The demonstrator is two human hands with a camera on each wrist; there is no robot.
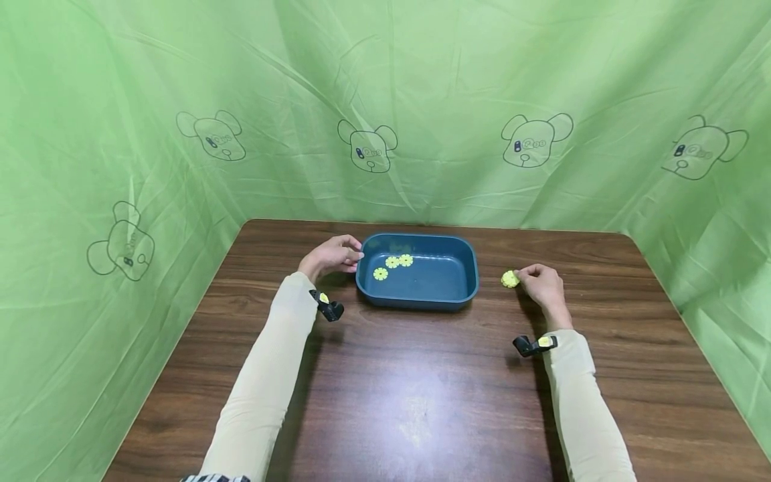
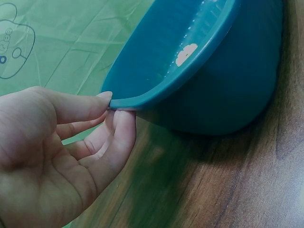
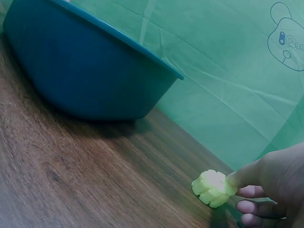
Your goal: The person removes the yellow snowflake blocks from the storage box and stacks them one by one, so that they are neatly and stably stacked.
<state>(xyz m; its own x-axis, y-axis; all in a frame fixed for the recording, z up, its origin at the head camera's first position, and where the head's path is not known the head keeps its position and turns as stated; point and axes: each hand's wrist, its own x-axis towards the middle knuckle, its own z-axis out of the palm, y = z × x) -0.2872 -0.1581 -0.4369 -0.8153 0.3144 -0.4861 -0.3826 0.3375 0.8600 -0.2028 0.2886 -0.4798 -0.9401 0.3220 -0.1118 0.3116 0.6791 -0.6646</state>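
Observation:
A dark blue plastic basin (image 1: 418,302) stands on the table near its far edge. My left hand (image 1: 334,256) pinches the basin's left rim, thumb on top and fingers curled beneath, as the left wrist view shows. On the basin's floor lie three yellow flower-shaped pieces (image 1: 392,262), toward the left side. To the right of the basin, a small stack of yellow flower-shaped pieces (image 3: 212,194) sits on the wood. My right hand (image 1: 543,285) pinches the edge of the stack's upper piece between thumb and fingers; the fingertips behind it are partly hidden.
The brown wooden table (image 1: 415,381) has a bright glare patch in front. Green cloth (image 1: 446,67) with bear-head drawings hangs close behind the table and on both sides. Each wrist carries a small black camera (image 1: 328,306).

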